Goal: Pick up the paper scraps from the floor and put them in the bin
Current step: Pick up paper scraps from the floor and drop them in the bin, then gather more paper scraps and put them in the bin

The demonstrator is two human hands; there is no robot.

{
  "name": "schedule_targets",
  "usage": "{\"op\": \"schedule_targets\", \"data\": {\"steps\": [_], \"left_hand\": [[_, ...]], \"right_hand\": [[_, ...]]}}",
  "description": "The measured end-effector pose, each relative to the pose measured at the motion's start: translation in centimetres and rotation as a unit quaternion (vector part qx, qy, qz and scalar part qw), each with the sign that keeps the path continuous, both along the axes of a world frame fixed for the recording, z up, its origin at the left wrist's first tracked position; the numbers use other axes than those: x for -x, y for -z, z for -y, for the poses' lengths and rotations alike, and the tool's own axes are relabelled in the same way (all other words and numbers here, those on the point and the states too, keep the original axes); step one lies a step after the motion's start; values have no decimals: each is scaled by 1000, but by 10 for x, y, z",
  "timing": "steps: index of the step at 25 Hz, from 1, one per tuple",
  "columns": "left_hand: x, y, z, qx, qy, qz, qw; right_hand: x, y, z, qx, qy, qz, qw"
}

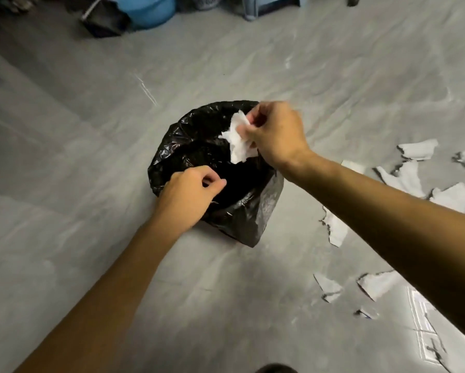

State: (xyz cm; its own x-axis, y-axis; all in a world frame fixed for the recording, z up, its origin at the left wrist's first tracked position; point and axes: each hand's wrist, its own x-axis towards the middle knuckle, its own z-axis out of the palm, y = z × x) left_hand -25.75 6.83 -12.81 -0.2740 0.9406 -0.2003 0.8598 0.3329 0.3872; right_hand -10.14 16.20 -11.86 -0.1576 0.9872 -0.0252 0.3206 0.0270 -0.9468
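Observation:
A bin lined with a black plastic bag [255, 211] stands on the grey floor in the middle of the view. My right hand [277, 133] hovers over the bin's far right rim, shut on a bunch of white paper scraps [238, 141] that hang above the dark opening. My left hand [188, 196] pinches the bag's near left rim. Several torn white paper scraps lie on the floor to the right, among them one [418, 148] far right, one [336, 227] beside the bin and one [379, 285] nearer me.
A blue tub [148, 9] and a black bag [105, 21] sit at the far edge of the floor, with furniture legs [250, 9] beside them. Printed paper [427, 335] lies at the lower right. A dark shoe tip [275, 368] shows at the bottom.

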Motion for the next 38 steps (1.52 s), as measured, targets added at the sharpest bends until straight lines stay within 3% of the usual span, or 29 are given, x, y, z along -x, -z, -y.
{"op": "schedule_targets", "data": {"steps": [3,6,8,10,12,14,16,17,20,22,24,27,30,35,38], "left_hand": [[-3,-2,15,40,45,61,996],[-13,-3,22,30,93,-40,994],[-25,-8,25,13,119,-109,987],[-37,-11,30,38,146,-144,978],[-47,-12,40,25,169,-165,971],[-67,-9,55,-94,203,-167,960],[-104,2,71,-212,260,-101,937],[-125,14,77,-226,297,-55,926],[-170,69,89,-99,361,-3,927],[-184,113,94,36,352,-14,935],[-186,151,98,110,337,-24,935],[-180,182,98,93,291,26,952],[-177,193,93,100,250,94,959],[-193,186,40,-23,248,20,968],[-212,189,7,0,302,-2,953]], "right_hand": [[6,8,-4,-9,-73,146,986],[-23,10,15,-49,-39,102,993],[-60,19,38,-32,15,36,999],[-105,44,73,3,58,39,998],[-148,80,121,48,43,125,990],[-186,116,171,71,-8,269,960],[-214,147,200,71,-55,389,917],[-223,156,204,71,-69,413,905],[-226,174,192,53,-95,416,903],[-222,185,180,46,-122,434,892],[-226,187,177,40,-118,424,897],[-238,179,190,27,-108,326,939],[-230,180,215,69,-202,304,929],[-226,196,220,58,-207,342,915],[-226,195,219,64,-205,336,917]]}}
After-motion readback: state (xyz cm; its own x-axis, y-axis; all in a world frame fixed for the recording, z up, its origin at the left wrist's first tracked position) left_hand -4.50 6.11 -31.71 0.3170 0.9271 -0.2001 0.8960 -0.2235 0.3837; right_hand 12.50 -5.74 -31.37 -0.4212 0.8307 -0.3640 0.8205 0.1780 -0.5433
